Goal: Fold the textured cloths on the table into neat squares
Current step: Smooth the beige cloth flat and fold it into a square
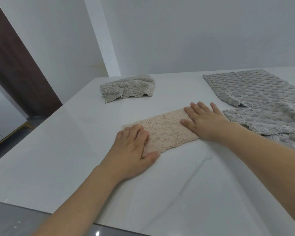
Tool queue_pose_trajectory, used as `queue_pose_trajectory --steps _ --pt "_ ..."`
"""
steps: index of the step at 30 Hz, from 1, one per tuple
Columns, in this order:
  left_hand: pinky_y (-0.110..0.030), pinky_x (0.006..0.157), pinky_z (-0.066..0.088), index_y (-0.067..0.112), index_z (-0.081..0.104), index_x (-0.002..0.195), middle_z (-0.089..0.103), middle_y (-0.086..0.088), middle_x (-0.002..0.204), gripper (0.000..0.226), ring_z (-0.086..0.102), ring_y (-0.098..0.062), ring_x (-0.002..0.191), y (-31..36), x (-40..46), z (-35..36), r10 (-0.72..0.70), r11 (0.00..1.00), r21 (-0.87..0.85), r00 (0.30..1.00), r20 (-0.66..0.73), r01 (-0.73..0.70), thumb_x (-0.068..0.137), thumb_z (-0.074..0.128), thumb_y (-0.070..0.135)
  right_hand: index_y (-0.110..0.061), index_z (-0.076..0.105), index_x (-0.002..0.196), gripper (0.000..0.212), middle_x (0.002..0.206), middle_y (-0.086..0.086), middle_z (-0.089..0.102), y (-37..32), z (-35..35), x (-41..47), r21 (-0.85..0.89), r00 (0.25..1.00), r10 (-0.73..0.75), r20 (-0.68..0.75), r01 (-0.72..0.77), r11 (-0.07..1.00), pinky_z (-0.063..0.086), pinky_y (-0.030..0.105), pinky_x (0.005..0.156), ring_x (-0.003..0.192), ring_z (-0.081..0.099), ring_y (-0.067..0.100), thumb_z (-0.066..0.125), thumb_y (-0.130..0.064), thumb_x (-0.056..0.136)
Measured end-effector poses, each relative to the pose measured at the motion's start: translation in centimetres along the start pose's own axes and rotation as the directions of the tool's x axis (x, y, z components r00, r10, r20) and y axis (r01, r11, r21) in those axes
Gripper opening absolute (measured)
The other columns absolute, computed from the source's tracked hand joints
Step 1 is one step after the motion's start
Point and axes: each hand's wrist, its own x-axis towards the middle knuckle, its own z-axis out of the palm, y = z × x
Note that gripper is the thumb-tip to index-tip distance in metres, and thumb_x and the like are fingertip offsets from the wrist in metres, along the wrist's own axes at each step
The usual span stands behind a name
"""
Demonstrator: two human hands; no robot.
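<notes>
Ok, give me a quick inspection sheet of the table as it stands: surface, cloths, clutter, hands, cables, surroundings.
Surface: white table with faint grey veining, no spill seen.
Job's things: pink cloth lies as a long rectangle, not yet a square; folded grey cloth sits far left, edges uneven; spread grey cloth lies flat far right; rumpled grey cloth lies nearer, beside the right hand.
Clutter: nothing seen.
Hands: left hand presses the pink cloth's near end; right hand lies flat on its far end.
Cables: nothing seen.
Surroundings: white wall, dark brown panel at left.
</notes>
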Motion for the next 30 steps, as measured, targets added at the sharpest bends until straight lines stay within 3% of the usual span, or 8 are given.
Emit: queue_pose_trajectory --steps 5,9,13,15,18,23,26,30 --pt "-0.034 0.059 0.042 0.017 0.059 0.089 0.054 0.001 0.088 0.026 0.052 -0.022 0.079 1.2 0.1 -1.6 0.094 0.985 0.150 0.994 -0.051 -0.086 0.086 0.040 0.033 -0.017 0.032 0.139 0.068 0.140 0.009 0.032 -2.5 -1.7 0.0 -0.195 0.978 0.105 -0.179 -0.139 0.971 0.027 0.041 0.104 0.129 0.031 0.029 0.026 -0.067 0.093" --pt "-0.034 0.068 0.034 0.017 0.056 0.103 0.053 -0.002 0.102 0.024 0.052 -0.024 0.097 5.9 0.1 -3.2 0.117 0.972 0.192 0.987 0.112 -0.137 0.091 0.040 0.031 -0.014 0.040 0.132 0.054 0.136 0.012 0.041 -3.6 -1.0 -0.2 0.078 0.982 0.156 -0.108 -0.149 0.986 0.033 0.042 0.101 0.127 0.038 0.031 0.032 -0.055 0.098" --pt "-0.033 0.068 0.039 0.022 0.046 0.085 0.043 0.006 0.087 0.018 0.049 -0.018 0.086 8.3 -1.1 -3.7 0.255 0.966 -0.001 0.960 0.112 -0.257 0.081 0.039 0.038 -0.023 0.050 0.125 0.040 0.129 0.002 0.046 -2.2 -1.5 -0.8 0.181 0.994 -0.021 -0.103 0.039 0.983 0.037 0.038 0.099 0.121 0.043 0.025 0.039 -0.050 0.098" --pt "-0.027 0.080 0.039 0.026 0.051 0.096 0.046 0.011 0.097 0.028 0.042 -0.011 0.092 6.6 -1.3 -4.4 0.217 0.973 -0.128 0.952 0.217 -0.193 0.074 0.041 0.042 -0.022 0.054 0.121 0.032 0.125 0.001 0.049 -1.9 -1.6 -1.8 0.183 0.978 -0.068 -0.195 0.104 0.978 0.041 0.038 0.096 0.116 0.048 0.025 0.042 -0.041 0.098" --pt "-0.024 0.090 0.035 0.034 0.042 0.115 0.037 0.015 0.117 0.046 0.034 -0.007 0.107 2.3 -1.6 -4.5 0.146 0.989 -0.070 0.925 0.351 -0.130 0.071 0.051 0.027 -0.019 0.056 0.106 0.016 0.110 0.001 0.051 -3.0 -1.9 -4.6 0.215 0.925 -0.139 -0.355 0.225 0.950 0.043 0.036 0.088 0.102 0.051 0.023 0.050 -0.026 0.093" --pt "-0.037 0.080 0.050 0.027 0.052 0.109 0.048 0.010 0.109 0.038 0.047 -0.015 0.100 -0.1 -1.7 -3.4 0.101 0.994 -0.068 0.973 0.210 -0.088 0.075 0.036 0.025 -0.022 0.053 0.084 0.009 0.081 -0.007 0.051 -7.1 -1.7 -9.8 0.230 0.854 -0.440 -0.277 0.503 0.833 0.045 0.032 0.072 0.079 0.051 0.019 0.045 -0.025 0.082" --pt "-0.041 0.071 0.050 0.023 0.056 0.099 0.050 0.006 0.099 0.044 0.048 -0.018 0.092 0.7 -1.6 -3.0 0.103 0.993 0.034 0.983 0.152 -0.109 0.081 0.021 0.041 -0.021 0.058 0.089 0.028 0.087 -0.004 0.054 -8.1 -1.6 -11.0 0.180 0.818 -0.514 -0.259 0.564 0.806 0.041 0.027 0.074 0.083 0.050 0.019 0.033 -0.029 0.079" --pt "-0.038 0.081 0.047 0.025 0.059 0.100 0.051 0.009 0.099 0.056 0.044 -0.016 0.095 0.6 -1.7 -3.0 0.046 0.998 0.022 0.977 0.208 -0.052 0.079 0.011 0.046 -0.024 0.056 0.099 0.024 0.099 -0.007 0.053 -8.4 -2.6 -12.3 0.193 0.867 -0.481 -0.128 0.498 0.846 0.044 0.033 0.088 0.100 0.050 0.017 0.047 -0.043 0.086"
